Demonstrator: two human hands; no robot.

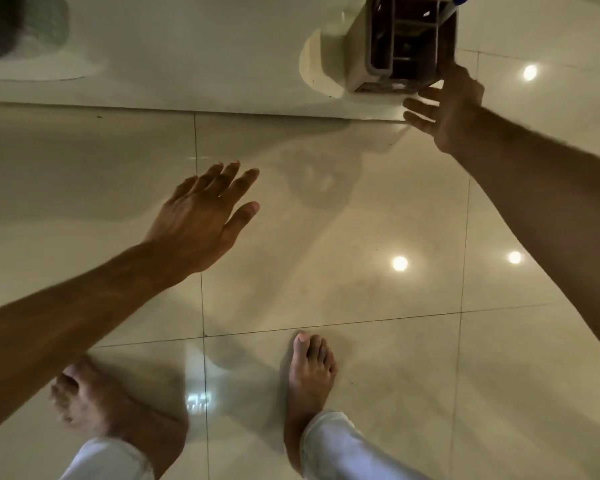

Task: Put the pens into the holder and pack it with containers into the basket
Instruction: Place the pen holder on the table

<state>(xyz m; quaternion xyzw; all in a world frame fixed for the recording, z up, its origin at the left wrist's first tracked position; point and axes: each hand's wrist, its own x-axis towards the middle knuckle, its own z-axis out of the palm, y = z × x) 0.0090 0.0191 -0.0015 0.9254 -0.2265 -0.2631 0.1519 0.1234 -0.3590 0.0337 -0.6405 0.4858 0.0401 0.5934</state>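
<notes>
A brown pen holder point(378, 69) with several compartments stands on a white table point(194, 57) at the top right. One pen with a blue cap point(455, 2) sticks out of its far right corner. My right hand point(452, 110) is at the holder's near right corner with fingers spread; the thumb side touches or nearly touches the corner, and nothing is in its grasp. My left hand point(201, 220) hovers open, palm down, over the tiled floor, well away from the table's edge. No containers are in view.
A blurred dark and green object point(21, 26) sits on the table at the top left. The table's near edge point(257, 112) runs across the upper view. Below are glossy floor tiles point(361, 306) and my bare feet point(310, 372).
</notes>
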